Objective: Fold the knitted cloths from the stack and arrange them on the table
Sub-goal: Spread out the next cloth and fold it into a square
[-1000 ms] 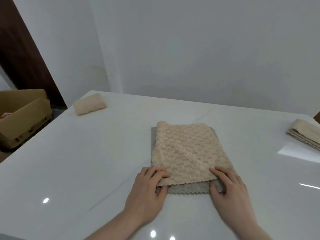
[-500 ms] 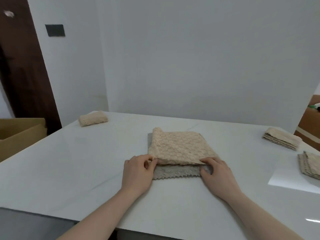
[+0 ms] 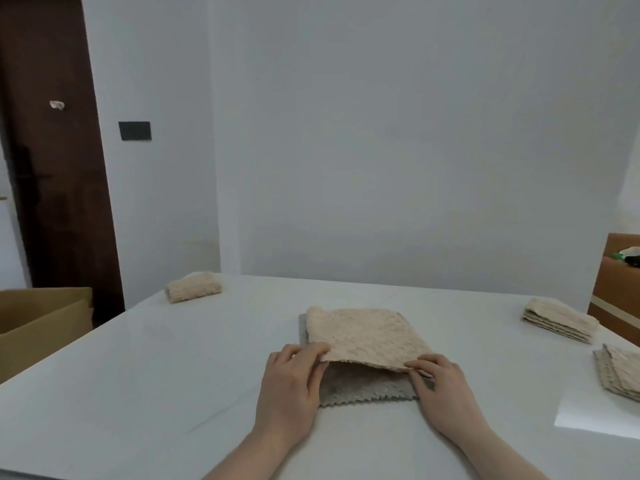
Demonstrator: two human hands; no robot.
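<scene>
Both grips are pinching the near edge of the beige cloth [image 3: 363,336] that I am folding: my left hand [image 3: 294,382] has its fingers curled over the near left corner, and my right hand [image 3: 438,386] pinches the near right corner between thumb and fingertips. That edge is lifted just off the grey cloth [image 3: 367,389] that lies flat beneath it on the bench [image 3: 173,375], the grey one's scalloped near hem showing between my wrists. Both forearms come in from the near edge of the bench, angled inward, palms down, wrists low.

As I judge it, this cloth is mid-fold: already doubled once along its far left side, it needs at least one more fold before it can be set out.

Further off, the work seems barely begun. One small folded beige bundle [image 3: 193,287] sits alone at the far left corner. To my right, well apart from my hands, a layered stack [image 3: 559,318] and a second pile [image 3: 620,374] at the frame edge wait unfolded, so most of the job is left. Whether the grey cloth beneath is next, I cannot tell.
</scene>
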